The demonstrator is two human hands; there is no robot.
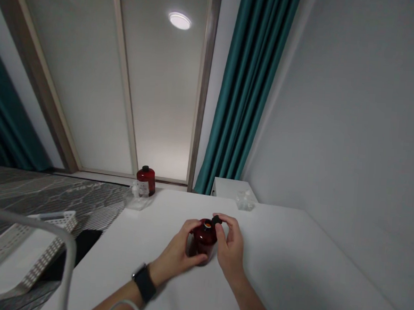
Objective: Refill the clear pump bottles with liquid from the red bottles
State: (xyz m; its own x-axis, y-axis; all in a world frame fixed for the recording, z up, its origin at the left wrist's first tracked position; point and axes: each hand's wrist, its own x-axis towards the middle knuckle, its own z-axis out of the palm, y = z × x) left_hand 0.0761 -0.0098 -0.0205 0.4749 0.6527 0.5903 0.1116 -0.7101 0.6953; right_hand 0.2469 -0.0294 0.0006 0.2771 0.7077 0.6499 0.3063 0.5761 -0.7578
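Note:
A dark red bottle (206, 236) stands on the white table (271, 254), its round mouth uncovered. My left hand (182, 250) is wrapped around the bottle's left side, with the thumb low on the front and the fingers near the shoulder. Between the thumb and index finger of my right hand (229, 244) is a black bottle cap (217, 220), held just to the right of the bottle's mouth. The inside of the bottle is too dark to make out.
Another red bottle (148, 179) with a black cap stands at the table's far left corner, beside clear plastic packaging (136, 199). More crumpled clear plastic (245, 201) lies at the far edge. A white cabinet (231, 187) is behind the table. At left are a white perforated basket (50, 245) and a grey tube (69, 263).

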